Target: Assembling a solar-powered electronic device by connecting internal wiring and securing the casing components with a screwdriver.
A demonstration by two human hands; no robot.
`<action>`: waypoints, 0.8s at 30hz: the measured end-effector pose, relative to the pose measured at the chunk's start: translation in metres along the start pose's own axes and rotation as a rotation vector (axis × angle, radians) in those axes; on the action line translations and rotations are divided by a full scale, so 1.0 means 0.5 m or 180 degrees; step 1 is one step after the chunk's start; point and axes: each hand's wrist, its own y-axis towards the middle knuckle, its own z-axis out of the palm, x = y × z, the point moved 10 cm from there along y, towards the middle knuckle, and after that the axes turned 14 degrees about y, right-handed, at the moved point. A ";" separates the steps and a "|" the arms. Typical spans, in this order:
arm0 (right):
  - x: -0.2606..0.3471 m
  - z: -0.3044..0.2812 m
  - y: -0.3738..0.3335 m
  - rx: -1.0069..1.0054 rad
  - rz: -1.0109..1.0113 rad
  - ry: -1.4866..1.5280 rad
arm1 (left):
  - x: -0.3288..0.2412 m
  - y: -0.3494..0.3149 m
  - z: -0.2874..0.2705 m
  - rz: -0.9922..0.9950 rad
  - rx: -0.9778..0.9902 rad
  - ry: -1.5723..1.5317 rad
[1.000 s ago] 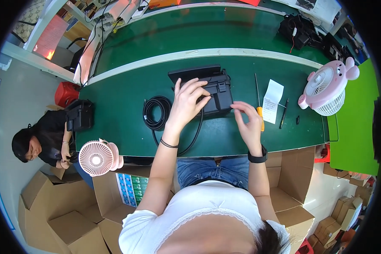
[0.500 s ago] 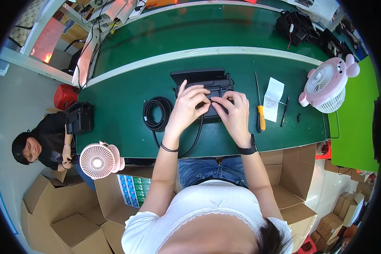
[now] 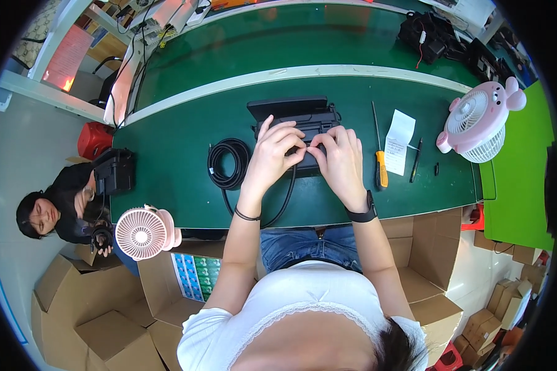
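Note:
My left hand (image 3: 277, 148) is closed in a pinch, its fingertips meeting those of my right hand (image 3: 339, 162), which is pinched too. A black cable (image 3: 289, 195) rises from the table edge and runs up to the fingers of my left hand, which grip it near its end. Whatever small part sits between the right fingertips is too small to make out. Just beyond and under both hands lies a black box (image 3: 320, 126) with a black panel (image 3: 288, 109) tilted up at its far side. The rest of the cable lies in a coil (image 3: 219, 178) left of my left hand.
Right of my hands lie an orange-handled screwdriver (image 3: 381, 168), a paper slip (image 3: 399, 141), a black pen (image 3: 416, 162) and a small black piece (image 3: 437, 169). A pink fan (image 3: 476, 120) stands at right, another (image 3: 141, 235) at left. A co-worker (image 3: 68, 207) sits by another black box (image 3: 114, 172).
My right fingers have drawn together into a tighter pinch close to the left fingertips. At left, the co-worker's hands have moved and now hold a dark coil.

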 end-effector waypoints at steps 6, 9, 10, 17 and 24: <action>0.007 0.013 -0.010 0.0068 -0.0107 -0.0135 | -0.008 0.000 -0.004 -0.0026 -0.0074 0.0099; 0.008 0.012 -0.022 0.0007 -0.0121 -0.0147 | -0.014 -0.004 -0.006 -0.0027 -0.0146 0.0125; 0.007 0.010 -0.025 -0.0022 -0.0108 -0.0145 | -0.017 -0.005 -0.007 -0.0026 -0.0182 0.0125; 0.000 -0.002 -0.039 -0.0154 -0.0073 0.0018 | -0.026 -0.010 -0.006 -0.0091 -0.0258 0.0091; -0.035 -0.039 -0.072 -0.0387 0.0184 0.0597 | -0.017 -0.005 -0.011 -0.0139 -0.0291 0.0107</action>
